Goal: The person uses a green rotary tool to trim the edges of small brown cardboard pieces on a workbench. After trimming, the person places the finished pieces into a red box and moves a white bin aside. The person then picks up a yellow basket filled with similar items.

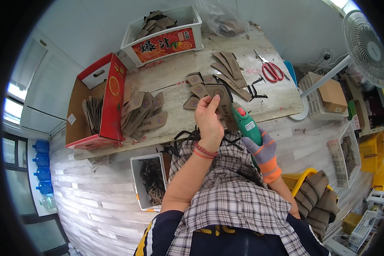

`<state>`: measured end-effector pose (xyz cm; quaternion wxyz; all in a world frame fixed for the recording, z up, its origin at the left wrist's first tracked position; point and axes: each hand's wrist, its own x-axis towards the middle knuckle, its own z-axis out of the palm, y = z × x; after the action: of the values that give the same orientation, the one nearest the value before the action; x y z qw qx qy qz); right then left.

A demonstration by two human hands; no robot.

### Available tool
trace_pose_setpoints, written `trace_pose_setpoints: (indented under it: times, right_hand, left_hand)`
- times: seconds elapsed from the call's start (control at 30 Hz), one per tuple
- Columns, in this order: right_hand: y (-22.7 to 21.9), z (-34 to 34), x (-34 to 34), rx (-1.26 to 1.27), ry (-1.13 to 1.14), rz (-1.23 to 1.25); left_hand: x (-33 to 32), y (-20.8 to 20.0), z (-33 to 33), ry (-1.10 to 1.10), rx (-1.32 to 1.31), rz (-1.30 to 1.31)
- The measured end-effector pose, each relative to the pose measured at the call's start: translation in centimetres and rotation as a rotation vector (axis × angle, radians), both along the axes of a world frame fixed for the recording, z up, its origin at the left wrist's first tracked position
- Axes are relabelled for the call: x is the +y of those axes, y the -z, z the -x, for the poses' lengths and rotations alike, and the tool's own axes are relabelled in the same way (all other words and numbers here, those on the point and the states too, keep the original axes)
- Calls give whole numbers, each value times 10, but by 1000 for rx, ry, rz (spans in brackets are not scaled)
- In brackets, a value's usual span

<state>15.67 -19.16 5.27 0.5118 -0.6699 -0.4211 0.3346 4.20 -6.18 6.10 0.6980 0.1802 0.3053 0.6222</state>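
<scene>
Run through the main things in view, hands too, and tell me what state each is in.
Left hand: bare, closed on a brown piece
Right hand: gloved, closed on the green tool; running or off, unclear
Scissors: lying on the table, unheld
Red box: open, partly filled
White crate: open, holding pieces
Yellow basket: heaped
Fan: spinning or stopped, unclear

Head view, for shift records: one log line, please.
left bare hand: over brown flat piece | right gloved hand: holds green handheld tool
</scene>
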Motion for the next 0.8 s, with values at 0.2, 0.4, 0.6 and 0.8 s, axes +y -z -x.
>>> trace_pose_setpoints:
  times: [0.2, 0.4, 0.6, 0.8]
  right_hand:
    - [3, -4, -1, 143, 6, 3]
    - [-10, -4, 0, 233, -3, -12]
    - [-7, -9, -5, 21, -61, 45]
    - [-8, -8, -6, 6, -94, 39]
  left_hand:
    - [-4, 17, -1, 55, 56, -24]
    - [-7, 20, 5, 91, 63, -80]
    - [-2, 13, 21, 60, 263, -177]
    - [10, 15, 35, 11, 569, -336]
